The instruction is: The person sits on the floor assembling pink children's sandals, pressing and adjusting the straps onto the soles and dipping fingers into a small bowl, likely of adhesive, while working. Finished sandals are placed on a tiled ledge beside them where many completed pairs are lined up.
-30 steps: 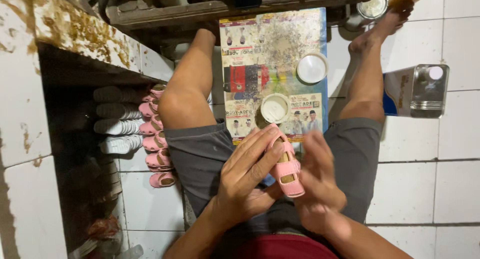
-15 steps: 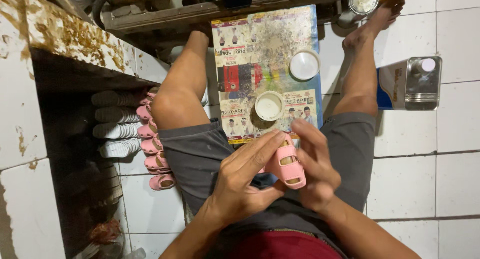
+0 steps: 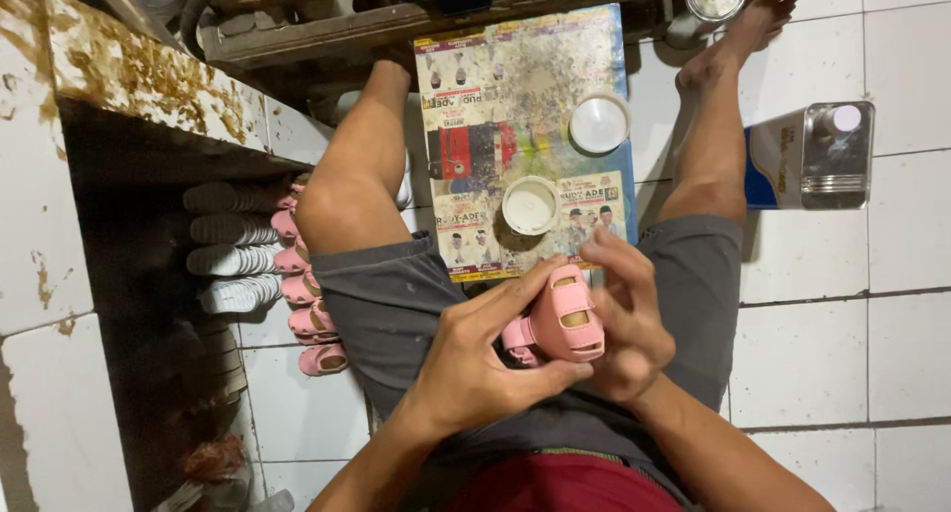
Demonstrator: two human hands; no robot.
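A small pink sandal [image 3: 560,322] is held between both hands above my lap, its strap side facing up. My left hand [image 3: 485,358] wraps it from the left, with the thumb under its near end. From the right, my right hand [image 3: 629,314] presses fingers against its side. I sit on a white tiled floor in grey shorts with knees spread. Beyond the sandal, a stained printed sheet [image 3: 525,126] lies between my legs. On the sheet stand an open round tub of whitish paste [image 3: 530,205] and its white lid [image 3: 598,124].
A row of pink sandals [image 3: 302,294] and pale soles [image 3: 233,255] lines the floor at my left thigh, beside a dark recess under a stained tiled ledge [image 3: 119,76]. A metal can [image 3: 807,155] lies at the right. A wooden frame [image 3: 396,17] crosses the top.
Both hands have kept hold of the pink sandal, turning it slightly. My right fingers have shifted along its side. The view has moved a little.
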